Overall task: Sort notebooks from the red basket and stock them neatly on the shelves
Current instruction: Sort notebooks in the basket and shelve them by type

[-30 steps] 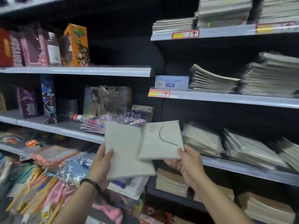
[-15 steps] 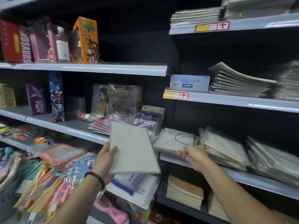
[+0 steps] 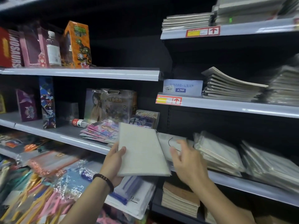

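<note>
Centre frame: L hand [image 3: 113, 162] grips a pale grey notebook [image 3: 142, 151] by its left edge, thumb on the cover, held tilted in front of the shelf, not on it. R hand [image 3: 186, 160] is empty, fingers spread and loose, blurred, just over a second notebook w/ black loop [image 3: 168, 140] lying flat on the centre-right shelf [image 3: 242, 183] beside a wrapped spiral stack [image 3: 216, 152]; contact unconfirmed. Red basket not in view. Assessment: stocking step, one item pending. Next move req. laying the held notebook squarely on its match, edges aligned.
</note>
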A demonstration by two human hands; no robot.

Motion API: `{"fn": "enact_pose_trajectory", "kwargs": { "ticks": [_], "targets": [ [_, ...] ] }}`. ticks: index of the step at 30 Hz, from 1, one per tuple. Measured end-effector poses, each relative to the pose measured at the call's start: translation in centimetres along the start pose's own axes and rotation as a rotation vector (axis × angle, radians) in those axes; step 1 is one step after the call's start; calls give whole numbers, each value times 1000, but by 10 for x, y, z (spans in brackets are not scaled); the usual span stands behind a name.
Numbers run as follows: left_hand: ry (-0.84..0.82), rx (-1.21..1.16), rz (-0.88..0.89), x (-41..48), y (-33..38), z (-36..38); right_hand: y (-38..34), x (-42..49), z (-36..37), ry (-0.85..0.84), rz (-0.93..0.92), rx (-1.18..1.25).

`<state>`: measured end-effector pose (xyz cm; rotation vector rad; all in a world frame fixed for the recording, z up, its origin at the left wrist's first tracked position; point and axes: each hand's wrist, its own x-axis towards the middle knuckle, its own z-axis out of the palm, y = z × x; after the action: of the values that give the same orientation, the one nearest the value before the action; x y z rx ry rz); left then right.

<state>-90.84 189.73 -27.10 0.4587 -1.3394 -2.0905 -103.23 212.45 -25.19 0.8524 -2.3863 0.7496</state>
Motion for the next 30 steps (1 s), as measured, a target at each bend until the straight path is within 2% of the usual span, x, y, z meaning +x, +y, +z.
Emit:
{"fn": "enact_pose_trajectory", "kwargs": {
  "ticks": [2, 4, 6, 8, 10, 13, 15, 19, 23, 27, 30],
  "targets": [
    [-22, -8, 7, -5, 3, 20, -20, -14, -9, -129, -241, 9],
    [-55, 12, 13, -10, 6, 39, -31, -23, -5, -258, -369, -90],
    [-93, 22, 21, -13, 11, 56, -30, -21, -2, -209, -398, -167],
    [-151, -54, -18, -16, 17, 66, -26, -17, 0, -41, -369, -133],
    [-187, -23, -119, -14, 15, 68, -24, -17, 2, 147, -289, 70],
    [-239, 289, -297, -19, -5, 71, -29, -19, 10, 289, -20, 433],
    [-288, 236, -325, -20, -21, 73, -36, -22, 15, 235, 170, 637],
    [-199, 44, -296, -14, -35, 65, -35, -32, 21, 49, 355, 905],
    [-51, 94, -245, 5, -31, 42, -6, -28, 13, 99, 557, 1149],
    [4, 156, -220, 27, -22, 49, 3, -26, 12, -83, 551, 1318],
    [29, 306, -135, 55, -17, 64, 11, -20, 14, -167, 505, 1222]
  ]
}}
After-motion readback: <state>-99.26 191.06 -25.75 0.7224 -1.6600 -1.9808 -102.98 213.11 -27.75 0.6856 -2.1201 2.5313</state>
